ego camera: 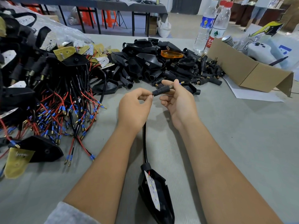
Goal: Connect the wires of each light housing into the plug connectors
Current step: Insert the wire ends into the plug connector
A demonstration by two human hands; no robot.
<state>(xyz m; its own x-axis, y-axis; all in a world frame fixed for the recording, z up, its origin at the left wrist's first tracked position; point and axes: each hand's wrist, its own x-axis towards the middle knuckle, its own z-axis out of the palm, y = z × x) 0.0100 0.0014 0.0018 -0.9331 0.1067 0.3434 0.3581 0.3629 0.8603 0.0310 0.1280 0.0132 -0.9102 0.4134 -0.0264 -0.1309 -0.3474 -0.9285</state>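
Above the bench, the right hand pinches a black plug connector, its long axis running from near-left to far-right. The left hand pinches at its near-left end, where the cable from the light housing lying near the person seems to enter.

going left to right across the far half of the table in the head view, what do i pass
Pile of wired light housings → heap of black plug connectors, with an orange lens lying on it → two water bottles → open cardboard box.
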